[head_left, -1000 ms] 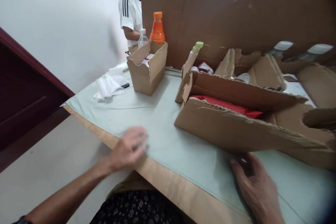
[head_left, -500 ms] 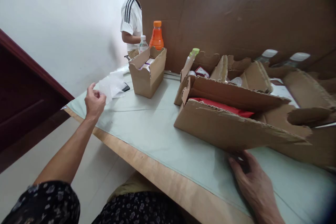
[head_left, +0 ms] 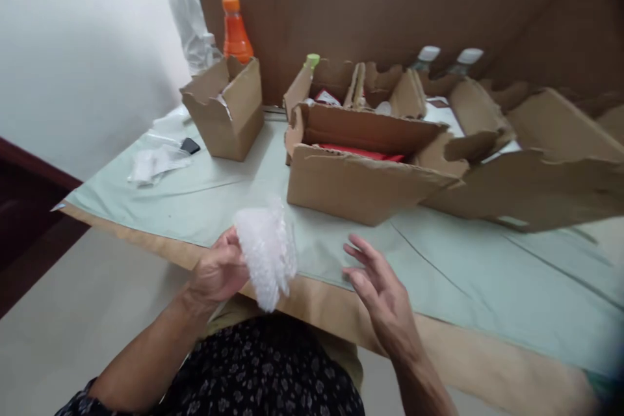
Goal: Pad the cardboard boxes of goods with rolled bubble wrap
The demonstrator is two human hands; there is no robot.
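Observation:
My left hand (head_left: 217, 270) is closed on a crumpled piece of clear bubble wrap (head_left: 266, 252), held over the near edge of the table (head_left: 322, 312). My right hand (head_left: 377, 286) is open beside it, fingers spread, holding nothing. Just beyond both hands stands a torn cardboard box (head_left: 355, 185) with something red inside.
More clear plastic bags (head_left: 153, 162) lie at the table's left end by a small dark object (head_left: 190, 145). A small open carton (head_left: 224, 110), an orange bottle (head_left: 235, 32), further torn cartons (head_left: 526, 162) and a tall cardboard sheet (head_left: 390, 6) stand behind. Another person's white sleeve (head_left: 188, 13) shows at the back.
My left hand reached to the plastic at the table's left end and came back holding bubble wrap. My right hand lifted off the table from under the box and opened.

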